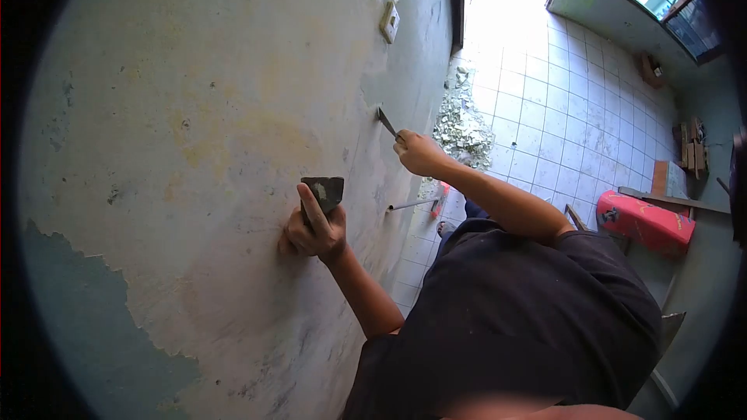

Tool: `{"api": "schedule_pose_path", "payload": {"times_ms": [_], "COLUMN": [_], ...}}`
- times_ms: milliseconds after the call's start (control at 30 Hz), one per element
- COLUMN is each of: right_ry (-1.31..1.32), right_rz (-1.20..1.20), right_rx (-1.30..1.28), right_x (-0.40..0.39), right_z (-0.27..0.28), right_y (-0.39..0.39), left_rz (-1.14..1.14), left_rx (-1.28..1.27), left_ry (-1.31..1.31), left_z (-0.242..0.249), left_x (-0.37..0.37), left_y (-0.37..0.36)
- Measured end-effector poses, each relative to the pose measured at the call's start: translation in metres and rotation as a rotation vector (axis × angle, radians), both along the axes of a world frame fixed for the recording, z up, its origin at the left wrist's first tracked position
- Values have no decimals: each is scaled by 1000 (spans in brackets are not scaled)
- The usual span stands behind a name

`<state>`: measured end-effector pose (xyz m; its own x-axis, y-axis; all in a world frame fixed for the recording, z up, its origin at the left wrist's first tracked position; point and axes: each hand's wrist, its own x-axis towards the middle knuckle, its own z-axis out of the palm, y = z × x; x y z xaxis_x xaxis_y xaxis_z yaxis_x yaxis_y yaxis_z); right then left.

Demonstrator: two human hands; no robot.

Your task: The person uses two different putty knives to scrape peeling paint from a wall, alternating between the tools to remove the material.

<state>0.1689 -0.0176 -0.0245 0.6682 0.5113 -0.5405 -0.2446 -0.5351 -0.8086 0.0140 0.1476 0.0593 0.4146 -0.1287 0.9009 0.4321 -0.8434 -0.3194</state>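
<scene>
My left hand [315, 229] is closed around a dark, flat-faced block or blade [325, 190], with one finger stretched along its side, close to the wall. My right hand [420, 153] grips a thin scraper [386, 122] by its handle end. The scraper's tip is at the wall [257, 140], by the edge of a patch where the surface changes from pale, yellow-stained paint to smoother grey. Bluish-green paint [85, 327] with a ragged border shows at the lower left.
A light switch [390, 22] is on the wall. Paint flakes [464, 128] lie along the wall's foot on the tiled floor [537, 101]. A stick-like handle [412, 204] juts near my legs. A red object [646, 223] and wood pieces [691, 148] are at the right.
</scene>
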Motion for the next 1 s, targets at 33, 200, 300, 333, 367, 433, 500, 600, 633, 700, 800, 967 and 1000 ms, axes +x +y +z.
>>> {"api": "schedule_pose_path", "payload": {"times_ms": [33, 200, 300, 333, 367, 433, 500, 600, 633, 700, 800, 967, 1000], "right_ry": [-155, -367, -350, -402, -453, -516, -582, -522, -545, -552, -566, -609, -597], "right_rz": [-25, -41, 69, 47, 23, 27, 25, 32, 29, 35, 1, 21, 12], "right_rx": [-35, -60, -145, -155, -164, -150, -154, -194, -223, -197, -183, -127, -109], "right_x": [-1, -2, -1, 0, 2, -5, -5, 13, 11, 2, 5, 2, 6], "right_z": [-22, -4, 13, 7, 5, 32, 27, -5, -12, 11, -9, -10, -11], "right_y": [4, -6, -3, 1, 5, 4, 9, 13, 13, 8, 11, 4, 4], "left_rz": [16, -1, -9, -3, -9, -16, -10, -16, -22, -5, 3, -9, -5], "left_rx": [-6, -13, -16, -14, -13, -26, -25, -17, -11, -15, -16, -10, -7], "left_ry": [10, 0, 1, 0, -3, -10, -8, -6, -11, -4, 7, 13, 6], "left_z": [-1, 2, 3, 3, 4, 3, 3, 2, 2, 1, 0, 1, 2], "left_x": [-1, 1, -1, -1, -1, 0, 1, -5, -1, 1, -5, -6, -4], "left_y": [0, -1, -3, -4, -4, -4, -2, -4, -2, -1, -3, -3, -2]}}
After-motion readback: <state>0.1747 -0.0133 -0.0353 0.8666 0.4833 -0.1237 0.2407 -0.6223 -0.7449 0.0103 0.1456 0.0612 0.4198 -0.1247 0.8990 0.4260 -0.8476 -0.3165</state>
